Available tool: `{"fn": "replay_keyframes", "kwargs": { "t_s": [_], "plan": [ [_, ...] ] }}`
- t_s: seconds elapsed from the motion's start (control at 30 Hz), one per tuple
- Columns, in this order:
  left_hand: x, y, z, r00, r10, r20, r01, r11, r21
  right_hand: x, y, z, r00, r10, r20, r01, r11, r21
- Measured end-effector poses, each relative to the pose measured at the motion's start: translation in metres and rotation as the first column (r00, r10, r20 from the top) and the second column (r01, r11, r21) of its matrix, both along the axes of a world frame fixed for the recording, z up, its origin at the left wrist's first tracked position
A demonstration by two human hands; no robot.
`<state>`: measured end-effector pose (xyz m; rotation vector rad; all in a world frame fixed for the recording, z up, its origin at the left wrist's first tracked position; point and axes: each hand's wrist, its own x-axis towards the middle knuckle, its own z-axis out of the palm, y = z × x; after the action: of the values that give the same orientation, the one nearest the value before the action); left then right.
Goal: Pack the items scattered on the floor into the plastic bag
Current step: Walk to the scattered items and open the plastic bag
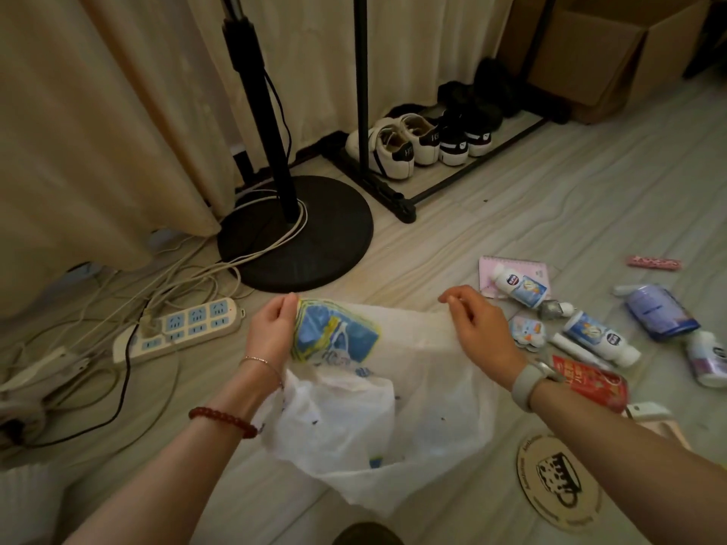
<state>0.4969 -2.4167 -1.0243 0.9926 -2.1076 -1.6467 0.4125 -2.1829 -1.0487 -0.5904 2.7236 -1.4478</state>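
Two bare hands hold a white plastic bag [393,407] just above the wooden floor [511,214], in the lower middle of the view. Left hand [271,336]: fingers and thumb curled round the bag's bunched rim, where a blue and yellow print shows through the film. This wrist carries a thin chain and a red bead bracelet [224,420]. Right hand [478,328]: fingers bent, pinching the opposite edge of the rim and drawing it to the right. This wrist carries a pale watch [529,381]. The bag sags between the hands with its lower part crumpled toward the near edge of the floor.

Scattered items lie on the floor to the right of the bag. A pink spiral notebook [515,269] lies farthest back, with a small white bottle [519,285] resting on it. A second white bottle [602,338] lies nearer, beside a white tube [578,350]. A small printed packet [527,332] lies just beside the right hand. A blue pouch [661,312] and a purple-labelled bottle [708,357] lie near the right edge. A red packet [590,385] lies partly under the right wrist. A pink wrapped strip [653,263] lies well apart, farther back. A round wooden coaster [558,481] lies beside the right forearm.

Left of the bag, a white power strip [177,328] lies among cables. A black round stand base [295,234] sits behind it. Shoes [417,145] stand on a low black rack [405,208] by the curtain [98,131]
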Motion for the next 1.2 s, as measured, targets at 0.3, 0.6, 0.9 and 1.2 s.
{"fn": "replay_keyframes", "kwargs": {
  "t_s": [0.3,0.6,0.9,1.2],
  "plan": [
    [0.013,-0.017,-0.006,0.988,-0.137,-0.067,0.118,0.965,-0.235,0.008,0.012,-0.001,0.802,0.445,-0.397,-0.121,0.773,0.622],
    [0.016,-0.007,0.001,0.804,-0.372,0.464,0.579,0.313,-0.752,-0.018,-0.008,0.002,0.831,0.019,-0.556,0.271,0.859,0.434],
    [-0.044,-0.001,0.007,0.92,-0.3,0.253,0.392,0.714,-0.579,-0.058,-0.032,0.03,0.795,0.229,-0.563,0.14,0.833,0.536],
    [-0.084,0.015,-0.06,0.906,-0.297,0.301,0.417,0.74,-0.528,-0.085,-0.028,-0.043,0.815,0.502,-0.291,0.035,0.458,0.888]
  ]
}}
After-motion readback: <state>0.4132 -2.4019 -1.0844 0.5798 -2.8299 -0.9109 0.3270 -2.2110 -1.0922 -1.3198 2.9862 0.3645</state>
